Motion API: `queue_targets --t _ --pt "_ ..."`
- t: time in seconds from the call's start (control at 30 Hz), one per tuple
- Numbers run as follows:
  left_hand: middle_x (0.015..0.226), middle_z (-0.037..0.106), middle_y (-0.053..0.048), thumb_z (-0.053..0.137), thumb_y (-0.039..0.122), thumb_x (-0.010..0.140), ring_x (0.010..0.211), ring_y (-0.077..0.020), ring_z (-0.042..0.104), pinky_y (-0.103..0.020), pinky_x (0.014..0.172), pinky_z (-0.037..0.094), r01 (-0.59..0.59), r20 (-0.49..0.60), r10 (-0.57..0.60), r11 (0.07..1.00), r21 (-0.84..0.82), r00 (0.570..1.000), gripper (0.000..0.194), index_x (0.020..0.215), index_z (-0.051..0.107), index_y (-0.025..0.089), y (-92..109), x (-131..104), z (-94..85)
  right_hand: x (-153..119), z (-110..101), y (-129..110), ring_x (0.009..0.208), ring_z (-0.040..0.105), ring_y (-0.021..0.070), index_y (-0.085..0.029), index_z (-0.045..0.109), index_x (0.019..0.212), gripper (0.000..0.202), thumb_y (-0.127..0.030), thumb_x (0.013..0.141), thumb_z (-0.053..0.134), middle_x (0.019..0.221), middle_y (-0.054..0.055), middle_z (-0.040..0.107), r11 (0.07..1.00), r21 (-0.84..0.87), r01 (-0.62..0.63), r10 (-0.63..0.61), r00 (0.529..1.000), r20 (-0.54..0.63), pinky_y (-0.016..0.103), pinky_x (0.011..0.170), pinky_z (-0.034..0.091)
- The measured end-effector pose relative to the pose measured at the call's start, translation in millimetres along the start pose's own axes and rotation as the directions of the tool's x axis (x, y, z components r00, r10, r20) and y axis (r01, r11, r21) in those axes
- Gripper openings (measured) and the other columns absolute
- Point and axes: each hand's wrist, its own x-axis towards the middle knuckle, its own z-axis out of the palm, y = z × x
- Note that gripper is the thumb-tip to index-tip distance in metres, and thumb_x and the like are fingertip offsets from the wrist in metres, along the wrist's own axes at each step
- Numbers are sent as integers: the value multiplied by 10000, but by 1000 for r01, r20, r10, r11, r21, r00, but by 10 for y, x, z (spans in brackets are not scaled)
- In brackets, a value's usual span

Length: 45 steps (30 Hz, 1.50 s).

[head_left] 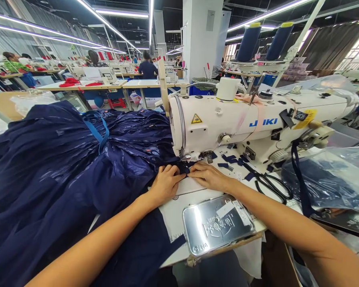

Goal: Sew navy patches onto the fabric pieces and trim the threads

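Observation:
Both hands are at the needle end of a white sewing machine [209, 123]. My left hand [165, 183] presses its closed fingers on dark navy cloth [184, 169] just left of the presser foot. From the right, my right hand [208, 176] pinches the same cloth, its fingertips close to the left ones. Fingers partly hide the edge being held. A big bundle of navy garments [54, 155], gathered with a blue strap [97, 131], lies left of the machine and reaches up to my left hand.
A shiny metal tin lid [218, 225] lies at the table's front edge. Black scissors [271, 185] and several navy scraps [230, 158] are right of the needle. A plastic bag [332, 179] is at far right. Two thread cones [249, 43] stand behind; people sit further back.

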Motion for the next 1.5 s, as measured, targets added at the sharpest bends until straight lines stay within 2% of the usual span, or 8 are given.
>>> queue_targets --t 0.13,0.23,0.43,0.67,1.0,1.17,1.37,1.5 --pt "1119 549 -103 426 52 776 1023 -245 461 -401 812 370 -33 -14 33 999 4 999 424 1143 582 197 -19 -29 -9 6 -10 -28 819 522 184 -136 642 955 263 -155 896 386 884 92 593 991 -123 59 -58 998 18 324 730 496" --pt "1156 565 -93 421 50 785 1031 -231 477 -388 839 374 -89 -1 89 995 35 996 432 1178 545 179 -23 -58 -15 23 -9 -65 839 523 193 -117 639 934 263 -124 886 380 891 105 587 979 -193 71 -65 997 39 331 758 493" --pt "1188 569 -81 416 63 814 1050 -236 488 -395 856 378 -128 12 128 982 139 992 404 1174 544 195 -46 -67 -12 17 5 -72 848 537 179 -127 625 920 239 -141 887 388 909 97 578 983 -173 59 -55 998 28 313 780 501" --pt "1179 573 -83 430 65 811 1054 -238 488 -392 845 384 -140 5 141 981 137 990 399 1167 549 200 -67 -47 -5 10 15 -48 821 547 170 -118 615 948 232 -145 887 393 914 102 578 988 -147 50 -50 999 6 293 737 512" --pt "1181 575 -104 413 33 780 1061 -258 495 -430 851 391 -106 29 104 991 81 994 430 1161 559 170 -77 -1 -39 44 44 -64 843 555 191 -120 610 903 220 -166 884 396 907 105 580 980 -196 24 -15 999 46 327 763 511" --pt "1180 586 -84 395 23 737 1080 -229 503 -415 877 394 -67 19 67 998 -9 998 454 1122 585 172 -126 42 -48 69 67 -35 871 575 203 -114 610 935 208 -182 872 424 961 128 587 980 -201 10 1 999 50 355 773 516" --pt "1152 609 -67 381 34 709 1056 -219 537 -397 862 417 -41 -1 41 999 -25 999 461 1065 627 194 -210 132 -28 48 62 29 918 603 210 -119 605 1052 259 -200 831 497 1063 136 609 984 -168 -58 68 996 56 357 776 524" --pt "1097 635 -55 389 28 694 999 -215 570 -376 833 436 -29 -13 29 999 -27 1000 456 1027 648 201 -259 212 -16 67 25 89 972 602 199 -137 632 1021 247 -199 808 525 1091 110 629 987 -103 -123 130 990 63 324 820 505"
